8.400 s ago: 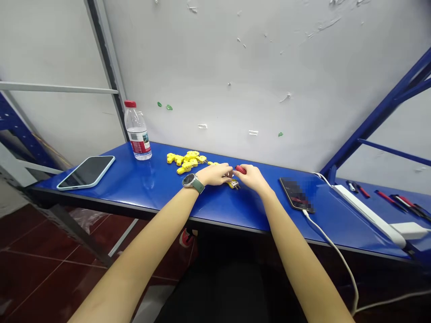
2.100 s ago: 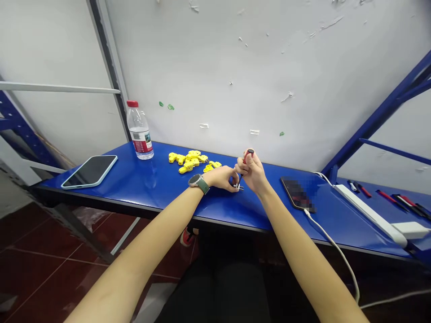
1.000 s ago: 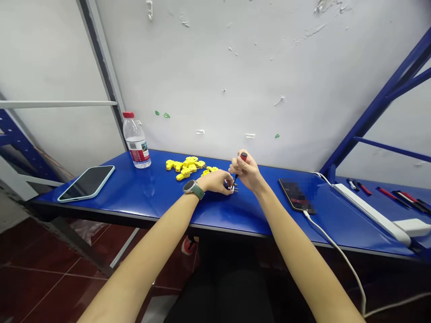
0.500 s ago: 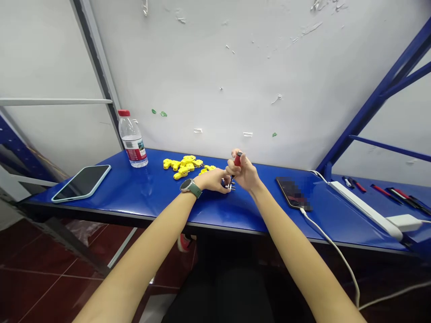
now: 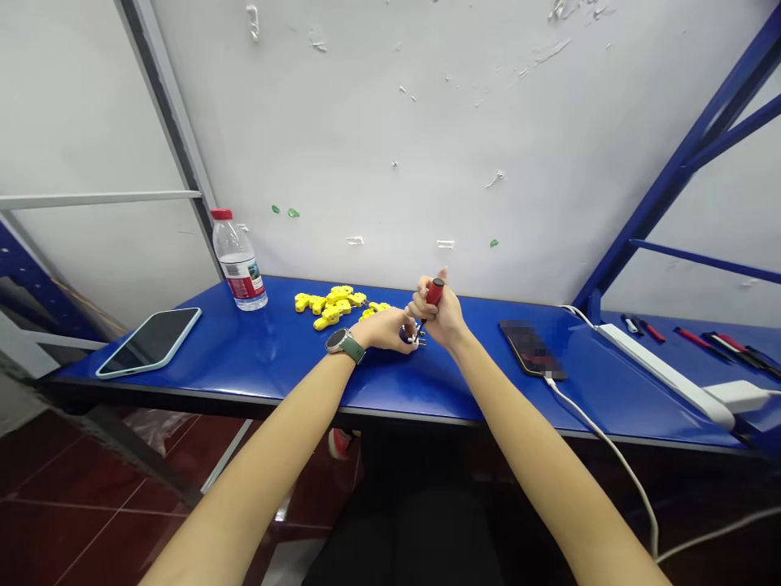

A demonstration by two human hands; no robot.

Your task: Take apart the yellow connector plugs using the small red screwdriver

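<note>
My left hand (image 5: 390, 330), with a watch on the wrist, is closed around a small electrical plug (image 5: 416, 339) held at the blue tabletop. Dark blue and white parts of it show, with metal pins pointing right; my fingers hide the rest. Gripped in my right hand (image 5: 444, 313) is a screwdriver (image 5: 435, 290) with a red and black handle. It is tilted, its shaft running down and left to the plug; I cannot tell exactly where the tip sits. Several yellow plastic pieces (image 5: 335, 304) lie just beyond and left of my left hand.
A water bottle (image 5: 240, 264) stands at the back left, near a phone (image 5: 150, 343) by the front edge. To the right lie a charging phone (image 5: 530, 348), a white power strip (image 5: 664, 373) and several pens or tools (image 5: 732, 348). A wall rises behind the table (image 5: 244, 362).
My right hand has turned slightly around the screwdriver handle, and the handle leans a little more to the right. My left hand keeps its hold on the plug. The view has shifted slightly.
</note>
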